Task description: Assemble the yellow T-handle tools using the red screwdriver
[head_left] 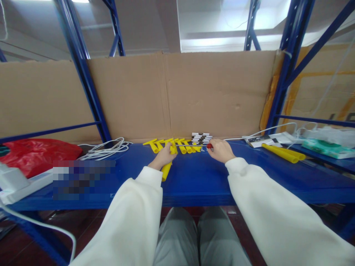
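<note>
My left hand (162,157) is closed around a yellow T-shaped plastic piece (166,171), whose tube end points down toward me. In my right hand (222,150) is a screwdriver (209,146) with a red handle; its thin metal shaft runs left to the head of the yellow piece. The fingers cover part of the handle, and whether the tip sits inside the piece is too small to tell. Behind my left hand, several more yellow T-shaped pieces (189,149) lie in a row. Beyond my right hand lies a stack of small black-and-white items (201,136).
On the blue shelf (199,181), a red plastic bag (41,153), a coiled white cable (116,147) and a white power strip (30,184) lie left. Yellow tubes (283,153) and a green-white packet (328,147) lie right. A cardboard panel (216,96) stands behind.
</note>
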Demonstrator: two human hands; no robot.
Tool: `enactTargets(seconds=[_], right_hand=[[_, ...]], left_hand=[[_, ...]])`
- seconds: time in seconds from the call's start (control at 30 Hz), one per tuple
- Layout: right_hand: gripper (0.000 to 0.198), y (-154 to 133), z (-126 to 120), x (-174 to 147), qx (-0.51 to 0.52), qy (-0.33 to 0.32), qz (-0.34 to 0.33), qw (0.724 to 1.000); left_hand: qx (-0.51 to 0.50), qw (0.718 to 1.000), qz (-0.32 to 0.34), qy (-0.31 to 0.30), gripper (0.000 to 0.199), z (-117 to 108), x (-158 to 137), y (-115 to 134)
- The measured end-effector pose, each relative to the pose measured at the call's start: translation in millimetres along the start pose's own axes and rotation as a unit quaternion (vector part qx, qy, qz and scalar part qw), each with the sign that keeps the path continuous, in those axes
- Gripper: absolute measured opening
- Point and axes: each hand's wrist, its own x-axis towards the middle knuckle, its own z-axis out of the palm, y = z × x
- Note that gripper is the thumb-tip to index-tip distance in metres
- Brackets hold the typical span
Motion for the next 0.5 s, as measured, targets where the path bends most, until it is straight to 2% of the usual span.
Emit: enactTargets(seconds=[0.1,0.23,0.4,0.5], right_hand=[[0.015,0.4,-0.3,0.4,0.0,0.006,-0.007,1.0],[0.014,-1.1,-1.3,0.4,-0.006,-0.02,0.0,1.0],[0.022,-6.4,-6.7,-1.0,-0.01,-0.073,0.075,0.994],[0.022,-7.8,-9.2,-1.4,-0.006,-0.072,0.056,0.996]], left_hand=[[0.004,1.0,0.003,-0.002,0.053,-0.6,-0.6,1.0],[0.004,1.0,-0.003,-0.014,0.053,-1.4,-2.1,3.3],[0.001,1.0,-0.005,-0.019,0.054,-1.0,-2.2,3.6],[0.005,1.0,-0.006,-0.015,0.055,-0.8,-1.3,2.7]])
